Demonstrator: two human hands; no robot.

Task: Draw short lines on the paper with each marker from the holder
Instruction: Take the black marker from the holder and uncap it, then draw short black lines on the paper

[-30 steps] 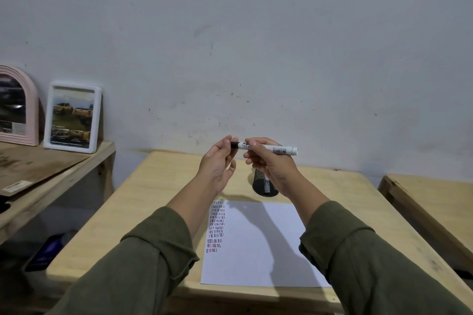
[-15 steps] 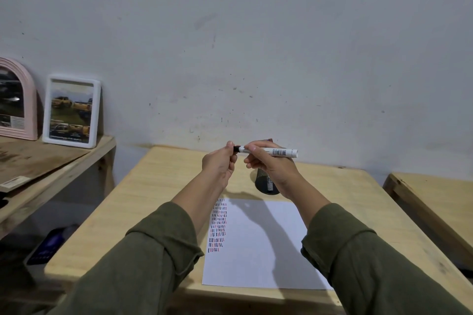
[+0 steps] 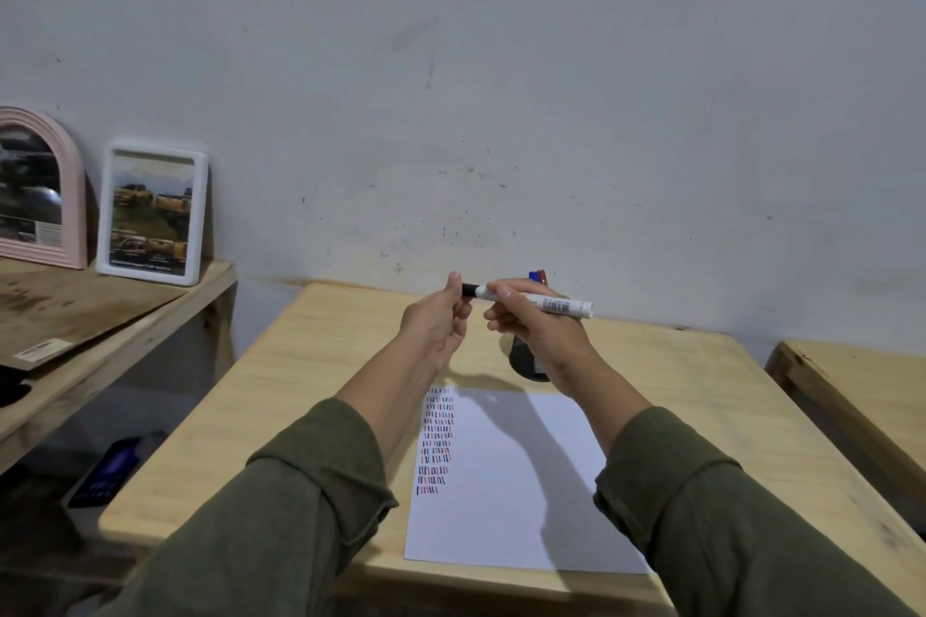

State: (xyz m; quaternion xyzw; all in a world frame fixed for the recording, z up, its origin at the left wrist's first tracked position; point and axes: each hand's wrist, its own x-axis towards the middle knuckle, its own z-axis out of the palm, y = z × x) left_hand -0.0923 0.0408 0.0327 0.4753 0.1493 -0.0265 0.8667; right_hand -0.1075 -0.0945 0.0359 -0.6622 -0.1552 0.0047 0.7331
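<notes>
A: Where is the marker (image 3: 536, 303) at this moment?

B: Up in the air above the counter (image 3: 320, 366), lying almost level. The right hand (image 3: 538, 338) is closed around the white barrel, with the thumb and forefinger near the front end.

A: And the left hand (image 3: 441, 323)?

B: Its fingers are curled, and the thumb and forefinger pinch the black cap (image 3: 469, 290) at the marker's left end. The cap sits against the barrel; I cannot tell whether it is fully seated.

A: Where is the holder (image 3: 526, 358)?

B: On the counter just past the far edge of the paper (image 3: 506, 481), mostly hidden behind the right hand and wrist. It is dark. A blue cap (image 3: 533, 277) and a red cap (image 3: 541, 276) poke up above the right hand's fingers, side by side.

A: What is on the paper?

B: A white sheet lying flat near the front of the counter. Rows of short lines (image 3: 437, 441) run down its left margin in red, blue and black. The rest of the sheet is shaded by the arms.

A: Anything else around?

B: A shelf (image 3: 90, 311) stands to the left, carrying a pink arched frame (image 3: 37, 188) and a white frame (image 3: 153, 213) leaning on the wall. Both sleeves are olive green.
</notes>
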